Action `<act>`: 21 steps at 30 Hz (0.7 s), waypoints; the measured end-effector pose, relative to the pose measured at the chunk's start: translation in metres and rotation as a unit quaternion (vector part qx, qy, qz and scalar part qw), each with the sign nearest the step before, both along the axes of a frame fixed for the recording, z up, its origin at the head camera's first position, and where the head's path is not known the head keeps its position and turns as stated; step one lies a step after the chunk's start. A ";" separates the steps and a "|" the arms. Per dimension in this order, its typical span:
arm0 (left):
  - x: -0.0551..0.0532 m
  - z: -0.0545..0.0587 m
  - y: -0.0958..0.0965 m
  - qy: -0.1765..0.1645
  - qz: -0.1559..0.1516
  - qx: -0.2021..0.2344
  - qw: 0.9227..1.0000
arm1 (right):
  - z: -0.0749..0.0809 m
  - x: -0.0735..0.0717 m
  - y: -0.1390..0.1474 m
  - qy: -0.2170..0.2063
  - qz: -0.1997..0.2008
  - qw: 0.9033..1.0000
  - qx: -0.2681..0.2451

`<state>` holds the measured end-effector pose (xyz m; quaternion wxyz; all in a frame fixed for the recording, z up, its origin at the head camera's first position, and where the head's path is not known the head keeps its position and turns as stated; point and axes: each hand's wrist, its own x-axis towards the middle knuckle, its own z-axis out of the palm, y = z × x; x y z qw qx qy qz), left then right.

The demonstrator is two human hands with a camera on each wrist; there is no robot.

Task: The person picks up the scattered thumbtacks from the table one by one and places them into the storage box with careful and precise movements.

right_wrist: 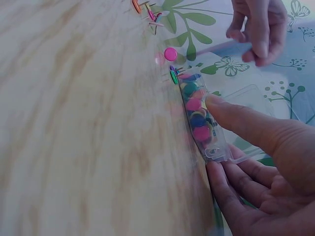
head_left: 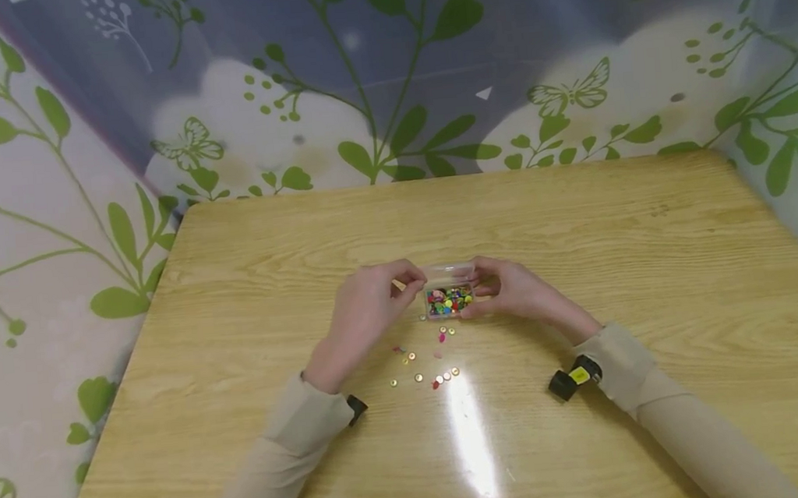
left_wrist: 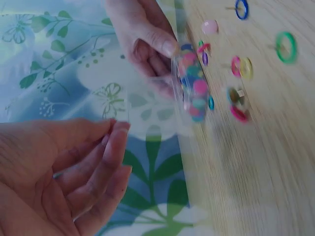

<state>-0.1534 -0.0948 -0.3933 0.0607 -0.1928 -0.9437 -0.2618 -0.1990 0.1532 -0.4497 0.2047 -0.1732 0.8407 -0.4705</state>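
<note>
R hand (head_left: 518, 290) is clamping clear box (right_wrist: 214, 152) betw. thumb & fingers, lid (left_wrist: 153, 104) hinged open; L hand (head_left: 371, 302) is bringing thumb & index tips together by lid, can't tell if pinching it. Box, w/ multicol. tacks (right_wrist: 199, 132) inside, is sitting approx. midway betw. table's (head_left: 580, 227) L & R edges; loose tacks (head_left: 447, 376) are lying farther from far edge.
</note>
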 end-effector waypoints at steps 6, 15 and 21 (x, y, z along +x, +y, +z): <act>0.014 0.000 -0.019 -0.037 -0.026 -0.030 0.999 | 0.001 0.001 0.000 -0.007 -0.003 1.000 -0.009; 0.036 -0.015 -0.040 -0.117 -0.091 -0.038 0.988 | 0.001 0.000 0.000 -0.006 -0.002 1.000 -0.003; 0.045 -0.026 -0.048 -0.170 -0.130 -0.043 0.976 | 0.000 0.000 0.001 -0.008 -0.003 1.000 -0.003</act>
